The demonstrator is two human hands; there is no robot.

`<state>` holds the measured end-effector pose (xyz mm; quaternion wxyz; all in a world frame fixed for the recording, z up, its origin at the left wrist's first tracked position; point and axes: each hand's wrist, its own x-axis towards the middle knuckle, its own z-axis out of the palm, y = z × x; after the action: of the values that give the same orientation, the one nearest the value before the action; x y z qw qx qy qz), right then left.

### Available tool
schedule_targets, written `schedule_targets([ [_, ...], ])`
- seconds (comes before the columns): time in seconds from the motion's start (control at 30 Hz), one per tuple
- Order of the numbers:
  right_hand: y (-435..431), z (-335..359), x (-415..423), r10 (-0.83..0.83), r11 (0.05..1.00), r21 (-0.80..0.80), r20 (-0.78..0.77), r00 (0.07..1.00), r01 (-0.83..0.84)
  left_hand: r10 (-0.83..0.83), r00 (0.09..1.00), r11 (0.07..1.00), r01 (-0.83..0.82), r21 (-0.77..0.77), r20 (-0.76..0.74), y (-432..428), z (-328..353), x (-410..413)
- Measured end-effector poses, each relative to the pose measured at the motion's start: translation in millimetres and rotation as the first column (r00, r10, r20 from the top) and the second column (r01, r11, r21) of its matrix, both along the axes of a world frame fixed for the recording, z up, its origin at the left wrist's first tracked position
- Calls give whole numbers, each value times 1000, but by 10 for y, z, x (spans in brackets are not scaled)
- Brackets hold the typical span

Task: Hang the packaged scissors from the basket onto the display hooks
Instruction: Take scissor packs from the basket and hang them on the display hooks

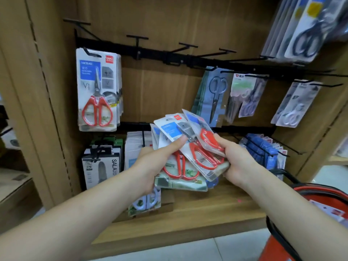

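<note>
My 2 hands hold a fanned stack of packaged scissors (199,159) in front of the wooden display, above its bottom shelf (197,213). My left hand (150,164) grips the stack from the left, thumb pressed flat on the top blue-and-white card and fingers curled underneath, out of sight. My right hand (239,162) pinches the right edge of the front packs, thumb on top near the red handles, fingers wrapped below. The packs are splayed and tilted, none on a hook. More of the same red-handled scissors (97,91) hang on the far-left hook of the upper rail. To their right the display hooks (137,46) stand bare. The red basket (320,192) sits low on the right, beside my right forearm, with packs inside
</note>
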<state>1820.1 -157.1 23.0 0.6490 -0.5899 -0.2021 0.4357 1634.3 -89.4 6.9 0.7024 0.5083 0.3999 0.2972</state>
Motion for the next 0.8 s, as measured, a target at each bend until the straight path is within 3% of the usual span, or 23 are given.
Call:
schedule_targets([
  [0.13, -20, 110, 14, -43, 999, -14, 66, 997, 44, -18, 998, 994, 25, -107, 65, 44, -48, -18],
  [0.43, 79, 139, 60, -127, 991, -58, -51, 991, 124, 111, 991, 994, -112, 5, 68, 75, -70, -5],
  [0.67, 108, 120, -258, 48, 999, -18, 283, 958, -44, 106, 982, 994, -104, -20, 155, 46, -11, -18],
  [0.8, 147, 176, -177, 16, 994, 100, 267, 964, -44, 92, 983, 996, -92, -8, 161, 108, -37, -110],
])
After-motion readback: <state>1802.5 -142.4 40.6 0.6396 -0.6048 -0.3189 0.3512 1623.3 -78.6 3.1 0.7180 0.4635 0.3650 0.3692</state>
